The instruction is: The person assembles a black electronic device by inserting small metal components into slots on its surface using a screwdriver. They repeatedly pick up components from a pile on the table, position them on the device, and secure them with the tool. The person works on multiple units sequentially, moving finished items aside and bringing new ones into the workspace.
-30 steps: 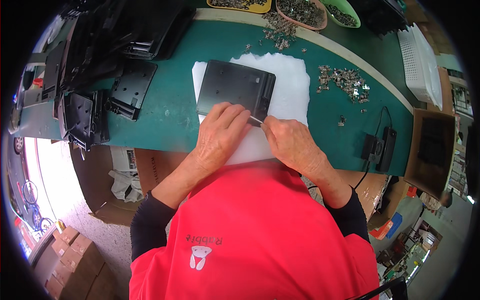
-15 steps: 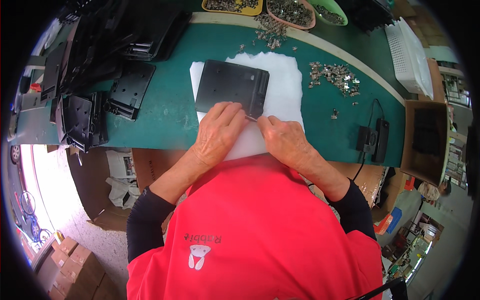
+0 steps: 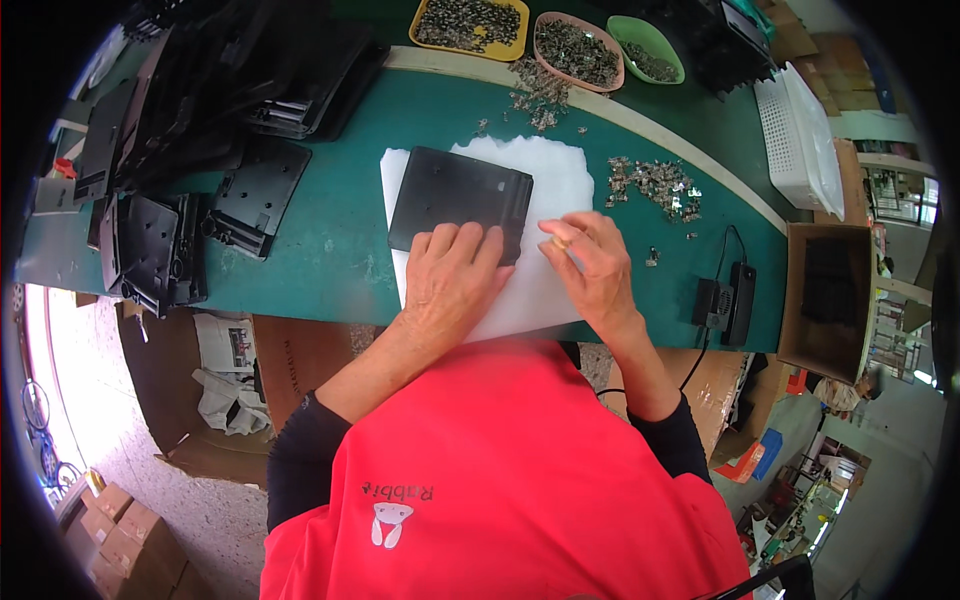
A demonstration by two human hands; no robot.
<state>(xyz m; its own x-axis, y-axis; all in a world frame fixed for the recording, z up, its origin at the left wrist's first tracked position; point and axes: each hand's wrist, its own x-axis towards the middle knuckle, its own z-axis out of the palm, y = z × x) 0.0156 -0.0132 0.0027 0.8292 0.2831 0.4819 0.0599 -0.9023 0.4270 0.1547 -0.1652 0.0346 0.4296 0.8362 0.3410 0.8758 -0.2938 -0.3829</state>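
A flat, black, nearly square plastic panel [image 3: 440,190] lies on a white foam sheet [image 3: 565,175] in front of me. My left hand [image 3: 447,275] is closed over the panel's near edge, fingers on top and thumb at the near right corner. To the right of the panel, apart from it, my right hand [image 3: 600,270] is raised over the foam's right edge. Its thumb and fingers are bent into a pinch. A small pale spot shows between them; what it is I cannot make out.
Small metal clips [image 3: 660,187] lie loose to the right. Behind stand a yellow tray [image 3: 520,45], a pink bowl [image 3: 540,60] and a green bowl [image 3: 680,70] of small metal parts. Black panels [image 3: 262,185] are stacked left. A black power adapter [image 3: 738,305] sits near the right edge.
My right hand has come away from the panel's near right corner, moving right and up. The left hand has shifted slightly right along the near edge, and the view has tilted a little.
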